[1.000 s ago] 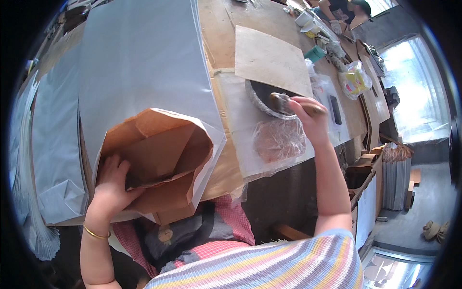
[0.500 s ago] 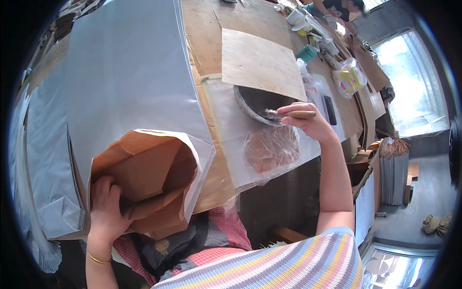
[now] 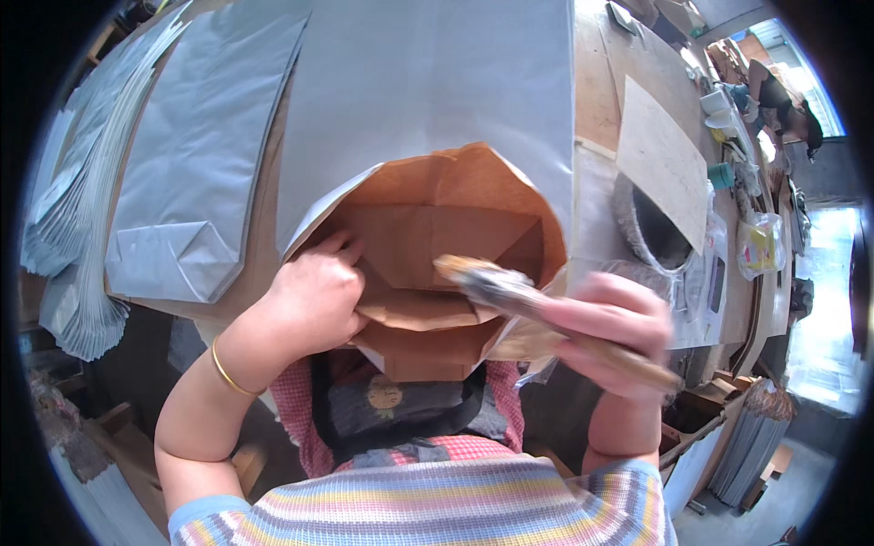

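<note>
A large paper bag, white outside and brown inside, lies before me with its near end folded open in a wide mouth. My left hand is closed on the left side of that opening, its fingertips inside against the brown paper. My right hand grips a brush by its wooden handle. Dark and wet-looking, the bristles hang over the right part of the opening, slightly blurred; whether they touch the paper I cannot tell. To the right stands a round dark basin with a crusted rim, partly covered by a thin board.
More white paper bags lie on the left, beside a fanned stack. Along the right are a green cup and a clear plastic bag with yellow contents. Another person is at the far right.
My right hand has brought the brush from the basin leftward to the bag's opening. The view has swung left, so the bag now sits centrally. My left hand stays at the bag's edge.
</note>
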`<control>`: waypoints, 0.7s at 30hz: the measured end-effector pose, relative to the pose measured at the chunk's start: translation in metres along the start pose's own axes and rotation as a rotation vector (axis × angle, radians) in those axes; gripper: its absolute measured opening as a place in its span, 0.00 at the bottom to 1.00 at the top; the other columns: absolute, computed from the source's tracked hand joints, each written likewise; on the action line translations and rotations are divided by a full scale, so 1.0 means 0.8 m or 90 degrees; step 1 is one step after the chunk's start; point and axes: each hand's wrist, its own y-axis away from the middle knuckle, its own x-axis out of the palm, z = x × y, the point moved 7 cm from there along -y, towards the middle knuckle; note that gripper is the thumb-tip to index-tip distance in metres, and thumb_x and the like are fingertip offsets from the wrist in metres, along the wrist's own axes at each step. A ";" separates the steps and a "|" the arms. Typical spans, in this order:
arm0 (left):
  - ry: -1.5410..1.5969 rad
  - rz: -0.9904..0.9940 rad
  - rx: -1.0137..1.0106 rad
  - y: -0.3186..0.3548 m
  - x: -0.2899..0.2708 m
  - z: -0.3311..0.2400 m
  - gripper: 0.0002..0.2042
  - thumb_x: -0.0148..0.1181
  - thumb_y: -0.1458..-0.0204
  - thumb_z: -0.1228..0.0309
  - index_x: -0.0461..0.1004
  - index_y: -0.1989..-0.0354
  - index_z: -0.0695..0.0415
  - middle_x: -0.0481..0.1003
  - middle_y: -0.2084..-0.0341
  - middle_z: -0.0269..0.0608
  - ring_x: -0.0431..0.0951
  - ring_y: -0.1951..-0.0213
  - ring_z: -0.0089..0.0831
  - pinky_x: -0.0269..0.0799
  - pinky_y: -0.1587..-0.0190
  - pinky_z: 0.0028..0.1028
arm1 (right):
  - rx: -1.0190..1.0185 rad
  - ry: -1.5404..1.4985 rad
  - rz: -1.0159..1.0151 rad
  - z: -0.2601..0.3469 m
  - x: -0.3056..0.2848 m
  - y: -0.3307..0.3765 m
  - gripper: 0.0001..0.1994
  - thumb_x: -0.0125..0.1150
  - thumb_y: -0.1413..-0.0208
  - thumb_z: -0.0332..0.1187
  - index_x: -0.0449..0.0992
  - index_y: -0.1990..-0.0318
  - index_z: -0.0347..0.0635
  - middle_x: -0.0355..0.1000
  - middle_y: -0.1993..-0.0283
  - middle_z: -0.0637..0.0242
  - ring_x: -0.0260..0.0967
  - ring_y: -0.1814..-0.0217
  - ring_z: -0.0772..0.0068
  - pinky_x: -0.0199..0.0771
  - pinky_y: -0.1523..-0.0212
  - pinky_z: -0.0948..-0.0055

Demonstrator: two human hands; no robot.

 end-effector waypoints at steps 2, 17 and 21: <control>0.026 -0.037 -0.017 0.006 0.000 0.007 0.15 0.63 0.64 0.66 0.79 0.74 0.71 0.75 0.52 0.58 0.72 0.43 0.49 0.72 0.45 0.37 | -0.010 0.067 0.071 -0.018 0.053 -0.033 0.16 0.70 0.54 0.27 0.80 0.55 0.38 0.70 0.71 0.63 0.71 0.71 0.65 0.70 0.73 0.69; 0.223 -0.062 -0.180 -0.023 0.003 0.034 0.04 0.56 0.49 0.75 0.71 0.72 0.63 0.75 0.62 0.57 0.76 0.58 0.52 0.71 0.57 0.45 | 0.172 0.098 -0.330 -0.029 -0.009 -0.001 0.04 0.62 0.51 0.22 0.80 0.67 0.34 0.77 0.72 0.62 0.73 0.72 0.78 0.71 0.70 0.78; 0.123 -0.192 -0.205 -0.036 0.013 0.036 0.04 0.59 0.53 0.75 0.74 0.74 0.64 0.76 0.68 0.57 0.76 0.61 0.53 0.72 0.58 0.44 | 0.192 0.158 -0.176 -0.051 0.069 -0.015 0.03 0.63 0.49 0.24 0.79 0.67 0.35 0.76 0.74 0.65 0.73 0.73 0.78 0.72 0.69 0.77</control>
